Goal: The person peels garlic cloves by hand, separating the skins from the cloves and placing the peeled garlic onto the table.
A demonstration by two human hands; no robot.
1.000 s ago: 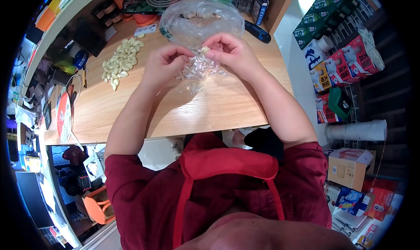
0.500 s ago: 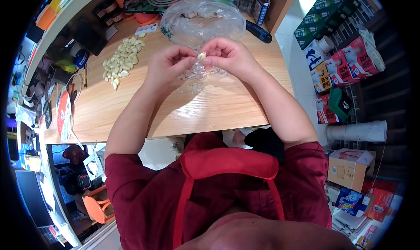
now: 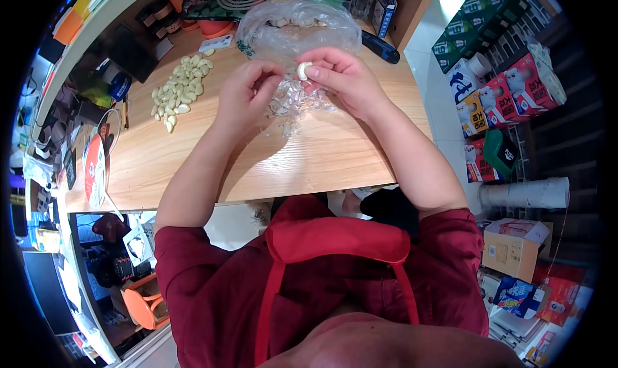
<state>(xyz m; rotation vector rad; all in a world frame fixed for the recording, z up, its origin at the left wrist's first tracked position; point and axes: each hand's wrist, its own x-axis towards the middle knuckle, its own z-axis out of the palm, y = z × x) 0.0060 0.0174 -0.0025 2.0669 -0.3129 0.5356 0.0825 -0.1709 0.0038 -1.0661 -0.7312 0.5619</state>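
Observation:
A pale garlic clove (image 3: 304, 71) is pinched between the thumb and fingers of my right hand (image 3: 347, 83). To its left, my left hand (image 3: 248, 91) is apart from the clove, thumb and fingertips drawn together; whatever sits between them, if anything, is too small to make out. Beneath and between both hands lies a scatter of papery garlic skins (image 3: 290, 104) on the wooden table (image 3: 302, 165). Left of my left hand spreads a pile of peeled garlic cloves (image 3: 180, 91).
Behind my hands stands a clear plastic bag (image 3: 299, 33) with pale pieces inside. A dark blue-handled tool (image 3: 380, 46) lies right of it, near a small box (image 3: 384, 13). A red round fan-like object (image 3: 94, 168) rests at the table's left end.
My hands have parted: the left has let go of the clove and shifted slightly left. The clove stays in my right hand, turned, with more of its pale surface showing.

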